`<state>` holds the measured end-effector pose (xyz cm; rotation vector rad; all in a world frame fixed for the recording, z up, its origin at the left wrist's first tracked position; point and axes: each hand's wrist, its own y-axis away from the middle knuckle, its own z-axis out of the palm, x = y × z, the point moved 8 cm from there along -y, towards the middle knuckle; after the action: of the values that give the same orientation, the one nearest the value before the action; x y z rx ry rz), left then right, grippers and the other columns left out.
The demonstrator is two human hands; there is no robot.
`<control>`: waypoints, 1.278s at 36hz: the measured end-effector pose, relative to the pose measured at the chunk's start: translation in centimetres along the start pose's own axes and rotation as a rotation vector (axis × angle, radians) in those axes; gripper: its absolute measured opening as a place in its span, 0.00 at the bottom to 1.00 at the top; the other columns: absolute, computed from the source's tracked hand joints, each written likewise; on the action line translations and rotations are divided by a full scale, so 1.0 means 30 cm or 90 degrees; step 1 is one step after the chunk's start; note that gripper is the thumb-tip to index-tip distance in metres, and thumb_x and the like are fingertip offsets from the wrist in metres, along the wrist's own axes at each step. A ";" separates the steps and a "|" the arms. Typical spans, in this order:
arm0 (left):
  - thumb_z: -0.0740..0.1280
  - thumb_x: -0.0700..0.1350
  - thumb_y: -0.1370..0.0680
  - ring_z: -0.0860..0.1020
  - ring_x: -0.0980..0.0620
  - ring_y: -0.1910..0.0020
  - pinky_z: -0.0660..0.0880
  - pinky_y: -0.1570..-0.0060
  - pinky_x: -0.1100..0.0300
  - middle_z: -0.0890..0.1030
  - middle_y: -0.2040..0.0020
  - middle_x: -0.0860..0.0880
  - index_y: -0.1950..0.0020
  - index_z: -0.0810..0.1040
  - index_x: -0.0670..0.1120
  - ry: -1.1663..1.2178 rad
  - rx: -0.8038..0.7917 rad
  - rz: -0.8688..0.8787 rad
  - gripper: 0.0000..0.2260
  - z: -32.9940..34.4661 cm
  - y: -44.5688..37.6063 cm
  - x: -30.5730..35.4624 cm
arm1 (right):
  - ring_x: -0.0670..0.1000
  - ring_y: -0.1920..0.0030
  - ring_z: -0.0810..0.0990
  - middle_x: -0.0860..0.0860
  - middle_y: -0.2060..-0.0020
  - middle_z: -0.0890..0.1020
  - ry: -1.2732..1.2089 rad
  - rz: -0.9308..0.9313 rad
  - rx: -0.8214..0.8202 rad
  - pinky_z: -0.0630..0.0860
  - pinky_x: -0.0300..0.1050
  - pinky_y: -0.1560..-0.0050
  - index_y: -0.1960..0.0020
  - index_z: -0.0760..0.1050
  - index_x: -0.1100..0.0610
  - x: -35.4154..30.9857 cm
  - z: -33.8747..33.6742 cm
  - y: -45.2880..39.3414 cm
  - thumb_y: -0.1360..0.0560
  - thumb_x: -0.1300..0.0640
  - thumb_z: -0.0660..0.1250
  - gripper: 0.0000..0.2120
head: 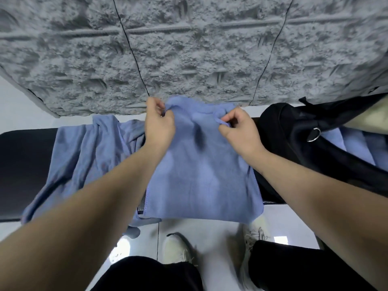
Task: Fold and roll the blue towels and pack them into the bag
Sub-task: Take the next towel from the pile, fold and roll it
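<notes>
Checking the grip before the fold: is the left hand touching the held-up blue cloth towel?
Touching. The head view shows the left hand pinching the blue cloth towel at its top left corner.

Your towel [201,175] is a soft periwinkle blue, as is the crumpled towel [84,156] beside it. They lie on a black bench [23,164], next to a black bag [294,131] bearing a silver ring [314,134]. Behind stands a mottled grey, rough-textured wall [189,49]; below, your white shoes [176,248], black trousers [147,274] and a pale floor [210,234].
</notes>
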<state>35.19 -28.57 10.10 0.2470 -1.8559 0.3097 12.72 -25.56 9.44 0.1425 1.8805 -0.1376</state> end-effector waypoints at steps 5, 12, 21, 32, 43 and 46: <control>0.59 0.35 0.24 0.67 0.55 0.69 0.65 0.63 0.57 0.69 0.67 0.53 0.60 0.67 0.52 0.093 0.050 -0.137 0.12 0.012 0.132 -0.012 | 0.42 0.65 0.71 0.49 0.63 0.75 -0.014 -0.021 0.000 0.68 0.36 0.59 0.64 0.69 0.51 -0.060 0.007 0.087 0.29 0.67 0.68 0.14; 0.58 0.31 0.24 0.74 0.51 0.61 0.71 0.60 0.62 0.77 0.62 0.48 0.64 0.76 0.48 0.320 0.043 -0.326 0.16 0.065 0.328 -0.019 | 0.42 0.63 0.75 0.43 0.65 0.80 -0.045 -0.050 -0.060 0.73 0.41 0.57 0.62 0.72 0.47 -0.150 0.050 0.226 0.28 0.63 0.69 0.12; 0.61 0.56 0.21 0.81 0.47 0.57 0.79 0.59 0.57 0.82 0.55 0.44 0.48 0.79 0.44 0.529 -0.195 -0.487 0.16 0.125 0.403 -0.015 | 0.47 0.59 0.79 0.43 0.59 0.82 0.180 -0.115 -0.220 0.75 0.48 0.59 0.55 0.72 0.48 -0.157 0.089 0.325 0.25 0.58 0.66 0.06; 0.68 0.49 0.22 0.80 0.45 0.53 0.75 0.46 0.56 0.79 0.49 0.41 0.46 0.78 0.41 0.517 -0.270 -0.451 0.12 0.199 0.409 0.008 | 0.42 0.68 0.75 0.42 0.67 0.82 0.046 -0.041 -0.164 0.71 0.44 0.62 0.56 0.70 0.48 -0.145 0.038 0.265 0.25 0.58 0.68 0.08; 0.63 0.50 0.20 0.81 0.45 0.41 0.77 0.40 0.53 0.82 0.41 0.40 0.37 0.78 0.39 0.592 -0.210 -0.579 0.18 0.206 0.412 -0.020 | 0.46 0.58 0.80 0.43 0.60 0.83 -0.039 -0.068 -0.289 0.75 0.39 0.51 0.59 0.79 0.49 -0.165 0.010 0.273 0.27 0.60 0.74 0.08; 0.65 0.51 0.21 0.83 0.45 0.48 0.79 0.44 0.50 0.84 0.50 0.42 0.45 0.81 0.41 0.569 -0.254 -0.582 0.15 0.210 0.414 -0.016 | 0.56 0.50 0.79 0.52 0.55 0.84 0.042 -0.108 -0.334 0.75 0.52 0.44 0.58 0.81 0.49 -0.168 0.021 0.299 0.28 0.56 0.74 0.04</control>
<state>25.67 -18.98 6.75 0.5391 -0.7583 -0.5162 16.38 -16.97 13.83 -0.3749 1.9311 0.2483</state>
